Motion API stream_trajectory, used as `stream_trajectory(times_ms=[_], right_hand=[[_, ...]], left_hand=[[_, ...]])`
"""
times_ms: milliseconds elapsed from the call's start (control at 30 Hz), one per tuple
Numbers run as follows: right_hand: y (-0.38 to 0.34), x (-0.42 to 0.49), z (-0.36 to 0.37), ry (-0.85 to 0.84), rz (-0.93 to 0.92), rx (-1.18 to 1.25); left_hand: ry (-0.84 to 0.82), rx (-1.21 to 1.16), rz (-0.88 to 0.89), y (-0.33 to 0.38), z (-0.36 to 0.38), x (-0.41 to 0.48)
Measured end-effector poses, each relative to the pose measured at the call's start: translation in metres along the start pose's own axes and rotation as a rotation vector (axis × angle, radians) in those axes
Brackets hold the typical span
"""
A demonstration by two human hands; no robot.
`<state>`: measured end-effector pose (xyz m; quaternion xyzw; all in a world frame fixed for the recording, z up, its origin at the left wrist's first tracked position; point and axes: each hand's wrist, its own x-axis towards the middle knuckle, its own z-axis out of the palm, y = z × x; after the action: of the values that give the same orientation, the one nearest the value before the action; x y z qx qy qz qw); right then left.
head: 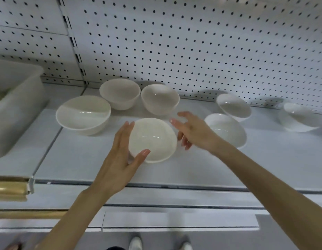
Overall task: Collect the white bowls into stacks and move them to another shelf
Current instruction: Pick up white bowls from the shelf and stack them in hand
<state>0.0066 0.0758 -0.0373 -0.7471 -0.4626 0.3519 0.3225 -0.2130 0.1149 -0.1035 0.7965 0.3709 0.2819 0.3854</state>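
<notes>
Right now I am looking down at a pegboard wall [192,42] that is rising behind everything, flat painted metal dotted with even rows of holes, placed there to carry the shelf [81,159], a smooth pale metal deck with a folded front lip. A cloudy plastic tub [17,109] is sitting at the left end, boxy with rounded corners, well apart from the work. The white bowls are lying singly across the deck, none nested yet, so I am judging the gathering to be only beginning. The wide bowl [82,114] is sitting left of centre, the broadest and shallowest. A deep bowl [119,93] and a second deep bowl [159,98] are standing just beside each other near the wall. A rear right bowl [233,106] and a near right bowl [227,129] are waiting close together, and a far bowl [299,117] is blurring at the right edge. All are looking like glossy glazed ware, round and tapering to a small foot, so I am expecting them to nest well yet slide easily. The front bowl [153,139] is sitting nearest the shelf edge, between the hands. My left hand [118,159] is cupping it, fingers running along its left wall and thumb hooking over the near rim, probably to bring it up level. My right hand [194,132] is hovering spread and slack just beside the right rim, grasping nothing. Whether it is touching, I cannot tell.
</notes>
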Motion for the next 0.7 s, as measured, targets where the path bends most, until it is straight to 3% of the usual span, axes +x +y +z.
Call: stream_trajectory(times_ms=[333,533,700], right_hand=[[-0.006,0.08,-0.005,0.061,0.23,0.196],[-0.001,0.093,0.009,-0.058,0.238,0.467],[0.007,0.097,0.017,-0.022,0.232,0.577]], left_hand=[[-0.109,-0.224,-0.162,-0.013,0.004,0.004],[-0.024,-0.217,-0.112,-0.017,0.008,0.005],[-0.022,-0.267,-0.143,-0.014,0.007,0.006]])
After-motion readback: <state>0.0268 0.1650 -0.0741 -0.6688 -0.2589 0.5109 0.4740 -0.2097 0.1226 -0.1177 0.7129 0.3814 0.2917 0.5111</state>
